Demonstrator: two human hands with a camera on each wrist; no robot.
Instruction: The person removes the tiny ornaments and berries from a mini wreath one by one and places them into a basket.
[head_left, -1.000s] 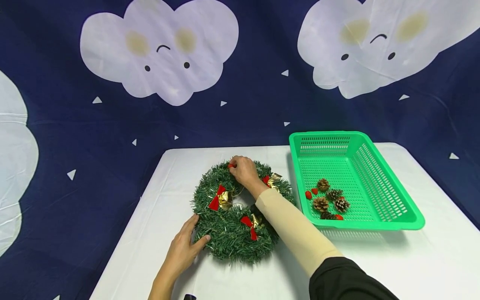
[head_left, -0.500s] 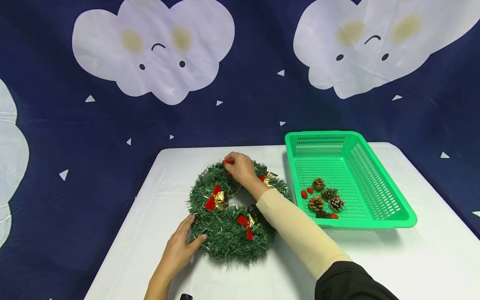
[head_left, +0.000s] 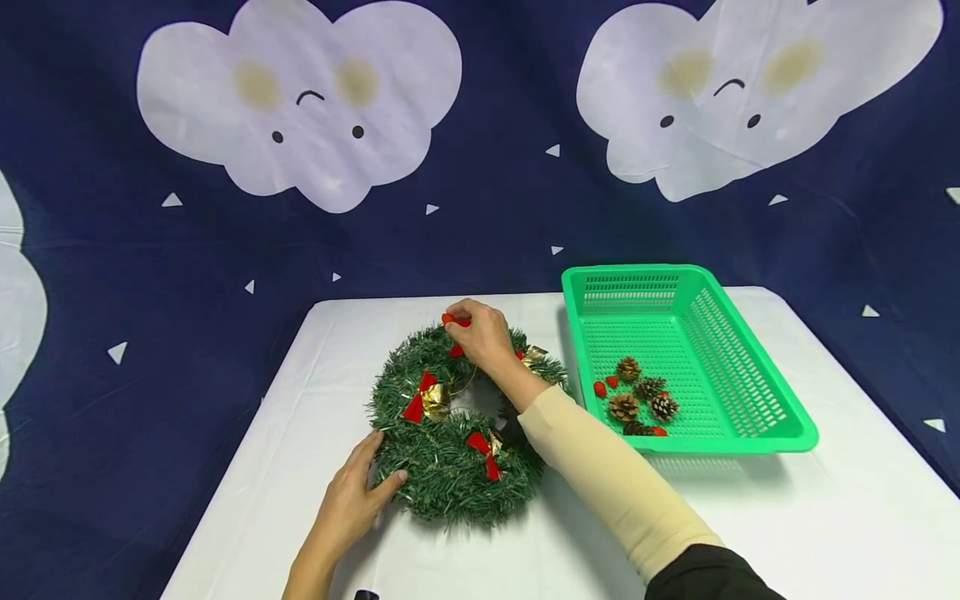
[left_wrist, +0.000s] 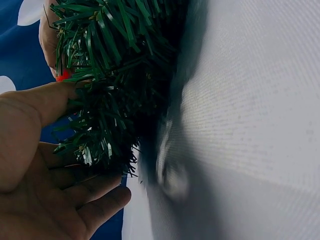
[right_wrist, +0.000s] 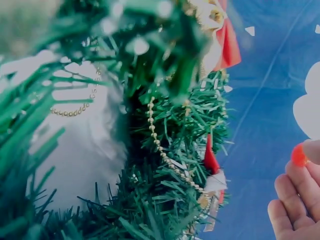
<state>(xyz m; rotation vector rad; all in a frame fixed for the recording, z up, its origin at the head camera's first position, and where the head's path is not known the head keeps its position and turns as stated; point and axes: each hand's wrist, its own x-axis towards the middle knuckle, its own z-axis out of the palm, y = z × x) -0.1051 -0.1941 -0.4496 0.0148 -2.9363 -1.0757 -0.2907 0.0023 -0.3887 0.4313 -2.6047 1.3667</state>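
Note:
A green tinsel wreath (head_left: pixel 450 492) lies on the white table, trimmed with red bows (head_left: pixel 422 397) and gold ornaments (head_left: pixel 435 402). Over its far edge is my right hand (head_left: pixel 483 337), pinching a small red berry-like ornament (right_wrist: pixel 300 155) between thumb and fingertips. More red shows just below that hand, partly covered. Along the wreath's near left side, my left hand (head_left: pixel 351 500) rests with thumb and fingers spread; in the left wrist view its thumb (left_wrist: pixel 50 100) touches the tinsel and the fingers extend beside it. A gold bead string (right_wrist: pixel 160 147) hangs within the ring.
To the right stands a green plastic basket (head_left: pixel 750 444) holding several pinecones (head_left: pixel 623 407) and small red ornaments (head_left: pixel 600 389). A dark blue backdrop (head_left: pixel 510 233) with clouds hangs behind the table (head_left: pixel 300 400). A small black object (head_left: pixel 366 595) shows at the bottom edge.
My right hand has risen slightly toward the wreath's far edge, still pinching the red ornament, and more red beneath it has come into sight. My left hand stays put. The head view has shifted slightly.

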